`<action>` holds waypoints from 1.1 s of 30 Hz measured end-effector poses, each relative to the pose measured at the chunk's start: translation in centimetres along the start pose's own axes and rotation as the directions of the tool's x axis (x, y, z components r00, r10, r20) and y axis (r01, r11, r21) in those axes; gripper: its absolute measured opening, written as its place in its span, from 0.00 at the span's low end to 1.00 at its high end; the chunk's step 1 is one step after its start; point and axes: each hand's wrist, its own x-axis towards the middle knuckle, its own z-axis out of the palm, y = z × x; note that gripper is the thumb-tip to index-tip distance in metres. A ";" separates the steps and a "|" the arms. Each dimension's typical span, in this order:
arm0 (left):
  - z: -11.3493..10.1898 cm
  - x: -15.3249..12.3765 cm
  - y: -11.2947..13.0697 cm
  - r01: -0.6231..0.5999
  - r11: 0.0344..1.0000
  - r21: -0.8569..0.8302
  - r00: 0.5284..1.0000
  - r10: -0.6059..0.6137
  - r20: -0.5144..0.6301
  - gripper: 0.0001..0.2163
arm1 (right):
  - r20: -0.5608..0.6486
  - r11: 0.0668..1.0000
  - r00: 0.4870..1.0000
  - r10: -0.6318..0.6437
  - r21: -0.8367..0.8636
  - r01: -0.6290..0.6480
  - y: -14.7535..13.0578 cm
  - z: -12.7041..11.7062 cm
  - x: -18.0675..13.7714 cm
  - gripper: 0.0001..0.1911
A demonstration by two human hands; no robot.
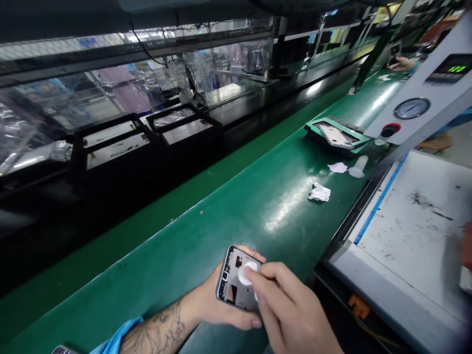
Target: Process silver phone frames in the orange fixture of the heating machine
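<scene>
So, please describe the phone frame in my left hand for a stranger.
At the near end of the green bench, find the left hand. It holds a grey phone frame; unlike the whitish phone part on the green tray, it is partly under a white wad in the right hand.

Grey rectangular phone frame point(242, 294) before us over the green bench point(236, 211), crumpled white wad point(319, 192) farther along it, boxy white machine point(405, 236) at our right, black rectangular trays point(152, 132) left.

- Phone frame point(242, 293): smooth, metal-looking, matt
- Pad point(243, 276): smooth, matt
- Counter point(221, 211): smooth, glossy
- Wad point(320, 192): crumpled, matt, paper or cloth
- Machine top point(409, 231): smooth, metal-looking, smudged
- Sleeve point(117, 337): matt cloth
</scene>
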 end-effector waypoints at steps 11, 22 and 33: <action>-0.5 0.0 -1.0 -0.064 0.978 0.199 0.997 0.054 0.054 0.42 | -0.035 0.993 0.996 -0.077 -0.088 0.074 0.3 2.1 0.7 0.19; -1.1 0.0 -1.4 -0.101 0.929 0.357 0.984 0.041 0.174 0.48 | -0.065 0.994 0.994 -0.083 -0.080 0.078 0.1 2.0 0.8 0.18; -1.0 -0.3 -2.1 -0.079 0.895 0.440 0.995 0.042 0.095 0.48 | -0.125 0.981 0.981 0.147 0.148 -0.128 -0.3 1.1 0.9 0.08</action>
